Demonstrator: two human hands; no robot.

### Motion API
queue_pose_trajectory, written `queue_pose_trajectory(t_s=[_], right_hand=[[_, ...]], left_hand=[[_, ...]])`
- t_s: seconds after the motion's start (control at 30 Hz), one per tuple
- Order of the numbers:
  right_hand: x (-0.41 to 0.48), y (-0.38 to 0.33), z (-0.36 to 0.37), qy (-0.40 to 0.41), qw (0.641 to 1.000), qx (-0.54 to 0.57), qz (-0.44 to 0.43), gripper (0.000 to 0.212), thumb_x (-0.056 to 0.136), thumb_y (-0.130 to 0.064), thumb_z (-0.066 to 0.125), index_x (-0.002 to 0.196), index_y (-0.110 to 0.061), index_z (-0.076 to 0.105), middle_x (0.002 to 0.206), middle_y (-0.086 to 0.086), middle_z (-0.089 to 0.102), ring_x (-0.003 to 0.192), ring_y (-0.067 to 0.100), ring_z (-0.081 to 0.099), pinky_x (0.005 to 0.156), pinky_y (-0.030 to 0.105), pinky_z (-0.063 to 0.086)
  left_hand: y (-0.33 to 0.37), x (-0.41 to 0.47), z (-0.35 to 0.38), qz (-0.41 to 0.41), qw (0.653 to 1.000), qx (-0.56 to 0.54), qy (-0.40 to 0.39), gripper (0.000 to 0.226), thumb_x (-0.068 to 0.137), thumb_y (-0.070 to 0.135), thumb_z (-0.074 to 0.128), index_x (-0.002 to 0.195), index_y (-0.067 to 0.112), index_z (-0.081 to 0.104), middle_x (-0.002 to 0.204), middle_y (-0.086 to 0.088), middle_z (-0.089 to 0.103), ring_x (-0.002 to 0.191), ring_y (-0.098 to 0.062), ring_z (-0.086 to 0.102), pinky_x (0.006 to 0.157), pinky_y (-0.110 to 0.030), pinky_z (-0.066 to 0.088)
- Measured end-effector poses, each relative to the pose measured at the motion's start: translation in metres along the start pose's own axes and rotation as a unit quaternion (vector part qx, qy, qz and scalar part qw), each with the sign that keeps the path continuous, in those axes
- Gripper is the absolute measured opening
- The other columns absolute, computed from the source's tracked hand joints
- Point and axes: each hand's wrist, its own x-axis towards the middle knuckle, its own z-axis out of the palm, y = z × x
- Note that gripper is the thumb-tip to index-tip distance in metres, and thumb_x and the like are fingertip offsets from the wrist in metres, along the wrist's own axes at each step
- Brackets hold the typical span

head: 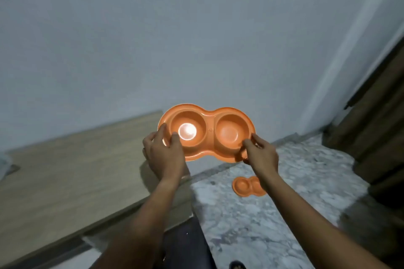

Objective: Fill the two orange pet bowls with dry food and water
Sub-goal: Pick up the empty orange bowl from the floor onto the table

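I hold an orange double pet bowl (209,125) up in front of the wall, tilted so both wells face me. Neither well holds food or water, and the left well shows a bright glare spot. My left hand (164,153) grips its left rim, thumb inside the edge. My right hand (261,155) grips the lower right rim. A second orange double bowl (243,185) lies on the marbled floor below, partly hidden behind my right forearm.
A light wooden board surface (65,172) stretches at the left, below the pale wall (196,39). The speckled marble floor (306,181) runs to the right, where a dark wooden door frame (380,105) stands. My dark trouser leg and foot show at the bottom.
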Motion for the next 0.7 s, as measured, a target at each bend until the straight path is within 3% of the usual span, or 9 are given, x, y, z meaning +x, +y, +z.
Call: queue_pose_trajectory(t_s=[0.17,0.27,0.37,0.47,0.7], right_hand=[[-0.117,-0.061,0.065,-0.085,0.996,0.023,-0.030,0.051,0.083,-0.038,0.068,0.133,-0.024,0.069,0.115,-0.002,0.073,0.105,0.027,0.069,0.093,0.052,0.059],[-0.166,-0.080,0.118,-0.140,0.988,0.033,-0.047,0.070,0.073,-0.053,0.068,0.138,-0.027,0.065,0.129,-0.002,0.070,0.113,0.026,0.068,0.097,0.051,0.057],[-0.214,-0.090,0.174,-0.208,0.975,0.024,-0.074,0.078,0.068,-0.060,0.068,0.139,-0.026,0.063,0.128,-0.001,0.070,0.111,0.028,0.069,0.096,0.051,0.057],[-0.266,-0.093,0.233,-0.282,0.954,-0.005,-0.099,0.074,0.076,-0.056,0.072,0.140,-0.022,0.062,0.126,0.002,0.069,0.107,0.032,0.070,0.094,0.053,0.058],[-0.373,-0.080,0.380,-0.349,0.927,-0.061,-0.123,0.079,0.078,-0.061,0.071,0.144,-0.020,0.058,0.132,0.005,0.067,0.108,0.031,0.070,0.091,0.054,0.060]], left_hand=[[0.008,0.031,-0.166,-0.017,0.999,0.017,0.034,0.044,0.084,0.033,0.063,0.128,0.028,0.063,0.124,-0.002,0.052,0.115,-0.023,0.056,0.105,-0.040,0.043],[-0.004,0.051,-0.250,-0.023,0.996,0.050,0.070,0.043,0.085,0.032,0.063,0.128,0.028,0.063,0.126,-0.004,0.054,0.113,-0.023,0.057,0.103,-0.036,0.043],[-0.031,0.065,-0.332,-0.050,0.990,0.071,0.112,0.043,0.084,0.034,0.064,0.126,0.029,0.064,0.126,-0.004,0.058,0.111,-0.024,0.059,0.099,-0.036,0.045],[-0.068,0.071,-0.413,-0.077,0.981,0.087,0.153,0.044,0.081,0.036,0.066,0.125,0.029,0.066,0.122,-0.007,0.062,0.110,-0.028,0.060,0.096,-0.040,0.048],[-0.166,0.116,-0.562,-0.131,0.970,0.108,0.172,0.045,0.087,0.033,0.065,0.131,0.023,0.062,0.127,-0.007,0.063,0.111,-0.030,0.060,0.086,-0.036,0.044]])
